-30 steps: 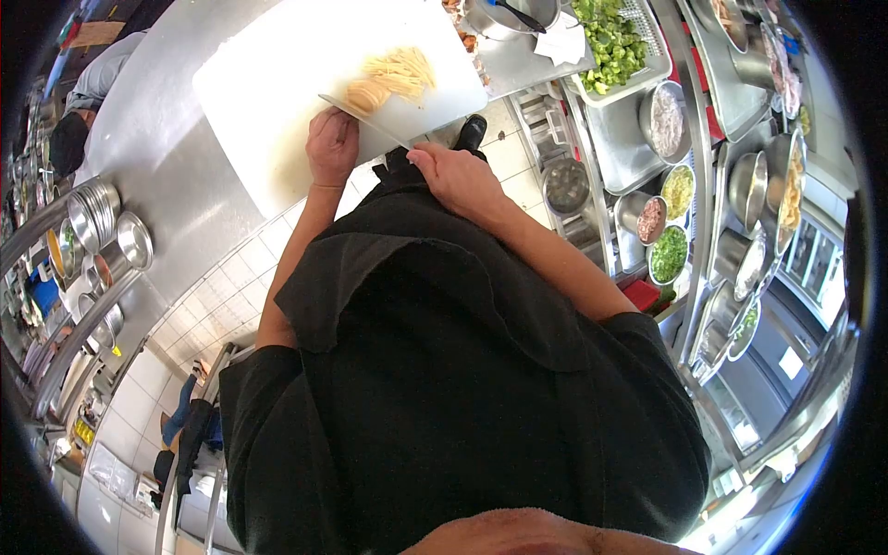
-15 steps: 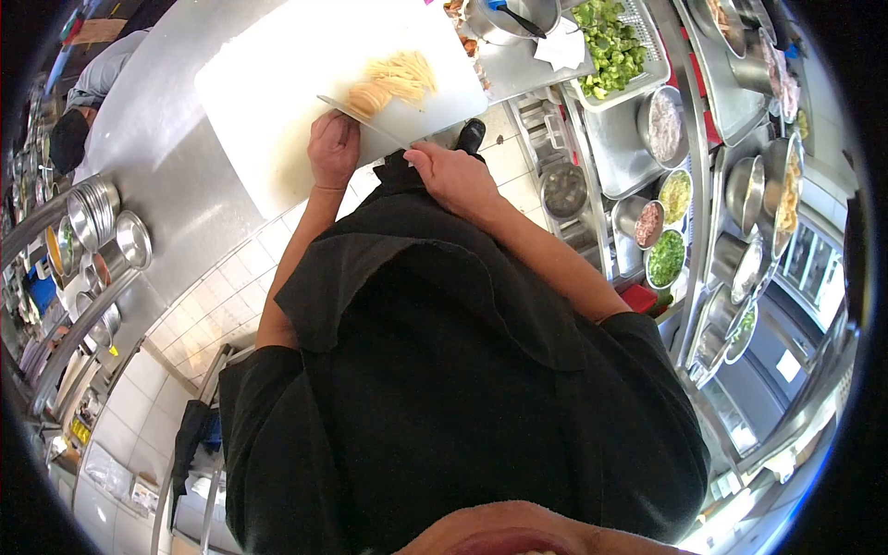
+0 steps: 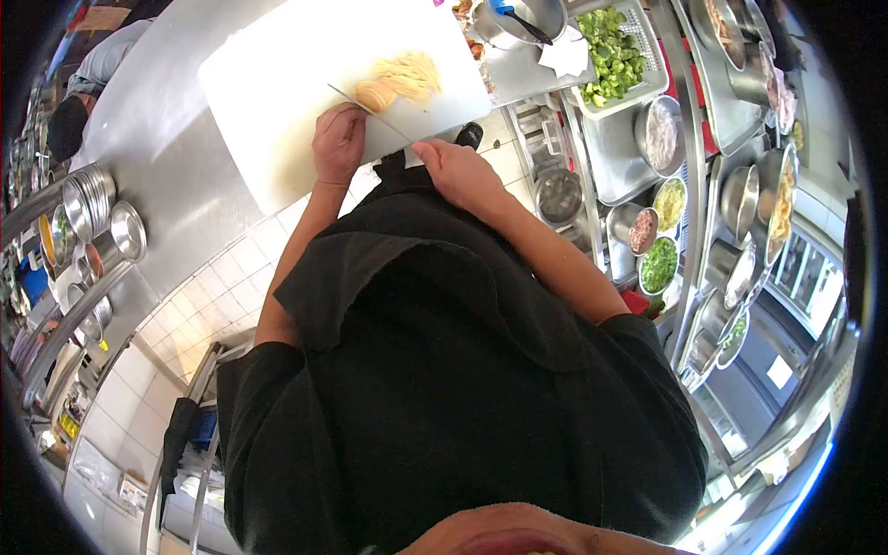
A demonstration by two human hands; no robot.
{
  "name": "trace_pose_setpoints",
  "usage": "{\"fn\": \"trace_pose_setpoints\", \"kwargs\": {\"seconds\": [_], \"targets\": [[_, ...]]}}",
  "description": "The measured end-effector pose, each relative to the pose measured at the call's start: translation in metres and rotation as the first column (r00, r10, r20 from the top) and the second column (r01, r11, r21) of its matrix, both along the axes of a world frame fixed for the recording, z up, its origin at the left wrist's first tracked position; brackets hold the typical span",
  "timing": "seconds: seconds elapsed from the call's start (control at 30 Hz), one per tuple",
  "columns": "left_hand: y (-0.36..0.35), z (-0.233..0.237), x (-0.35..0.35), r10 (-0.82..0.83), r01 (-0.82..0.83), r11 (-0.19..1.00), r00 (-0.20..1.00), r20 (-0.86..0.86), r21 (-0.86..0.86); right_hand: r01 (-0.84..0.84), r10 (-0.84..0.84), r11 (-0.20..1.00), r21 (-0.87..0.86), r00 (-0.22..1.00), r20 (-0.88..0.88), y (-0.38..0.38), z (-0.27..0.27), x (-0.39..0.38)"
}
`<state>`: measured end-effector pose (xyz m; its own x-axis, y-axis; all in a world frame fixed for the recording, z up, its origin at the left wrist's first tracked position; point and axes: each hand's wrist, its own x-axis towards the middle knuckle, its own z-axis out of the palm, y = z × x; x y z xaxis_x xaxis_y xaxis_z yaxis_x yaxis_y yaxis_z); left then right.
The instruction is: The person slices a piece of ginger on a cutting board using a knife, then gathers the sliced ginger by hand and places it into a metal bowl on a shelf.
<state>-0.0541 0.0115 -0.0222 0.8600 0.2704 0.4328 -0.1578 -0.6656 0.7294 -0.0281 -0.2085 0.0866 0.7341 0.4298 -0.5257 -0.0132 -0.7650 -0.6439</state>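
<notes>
A knife (image 3: pixel 393 128) is in my right hand (image 3: pixel 460 176), its handle hidden inside the closed fingers. Its thin blade slants up and left across the white cutting board (image 3: pixel 268 139). My left hand (image 3: pixel 339 139) is closed, fingers curled down on the board right beside the blade; what they hold is hidden from above. Against the far side of the blade lies a stack of pale yellow slices (image 3: pixel 375 95). A loose pile of matching thin strips (image 3: pixel 412 76) spreads out to its right.
The board rests on a steel counter (image 3: pixel 176 157). On the right stand a white basket of chopped greens (image 3: pixel 610 60), a steel pot (image 3: pixel 520 20) and several bowls, one with chopped green onion (image 3: pixel 659 265). Stacked steel bowls (image 3: pixel 88 203) and a bent-over person (image 3: pixel 106 74) are at left.
The view has shifted slightly. The knife and my left hand stay beside the slices, and the strips look a little more gathered together.
</notes>
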Motion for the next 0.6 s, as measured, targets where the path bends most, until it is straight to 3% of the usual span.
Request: {"fn": "trace_pose_setpoints", "kwargs": {"seconds": [0.43, 0.6], "targets": [[0.0, -0.006, 0.0, 0.022, -0.022, 1.0, 1.0, 0.008, 0.02, -0.01, 0.013, 0.999, -0.044, 0.998, 0.064, 0.004, -0.01, -0.004], [0.0, -0.002, -0.001, 0.015, -0.015, 1.0, 1.0, -0.007, 0.015, -0.004, 0.002, 0.999, 0.033, 0.997, 0.079, 0.012, -0.023, -0.001]]}}
